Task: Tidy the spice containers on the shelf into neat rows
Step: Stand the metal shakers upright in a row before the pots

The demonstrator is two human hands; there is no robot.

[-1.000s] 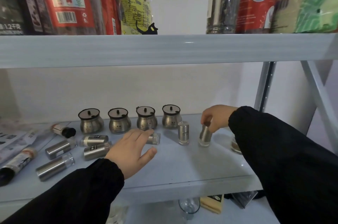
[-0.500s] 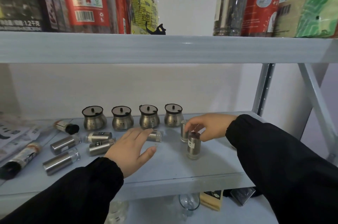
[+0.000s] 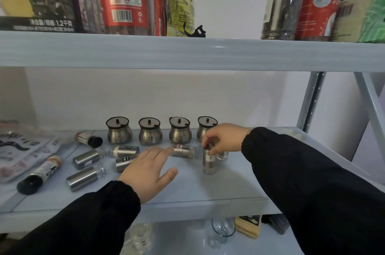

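"Pale grey shelf (image 3: 208, 188) against a white wall. Is that where the spice containers sit?"

"Yes. Four pot-bellied jars (image 3: 150, 134) stand in a row along the back, lids on. In front of them, left of centre, four lying shakers (image 3: 88, 158) rest on their sides at loose angles."

"And the hands?"

"Both come in from black sleeves. The right hand (image 3: 225, 137) has its fingers curled down, pinching the top of an upright shaker (image 3: 209, 161) that stands on the shelf in front of the rightmost jar. A second shaker (image 3: 222, 155) stands just behind it, mostly hidden by that hand."

"The left hand?"

"The left hand (image 3: 145, 171) is flat, palm down, with its fingers straight and spread; it holds nothing. Its forefinger points at a red-labelled shaker (image 3: 184, 151) lying on its side between the two hands. The tip is just beside it, and I cannot tell whether it touches."

"Anything else?"

"Two black-capped bottles (image 3: 39, 174) lie at the far left beside some printed packets (image 3: 23, 150). The upper shelf (image 3: 187, 52) carries jars and bags of food, and below, a clear glass (image 3: 223, 231) shows."
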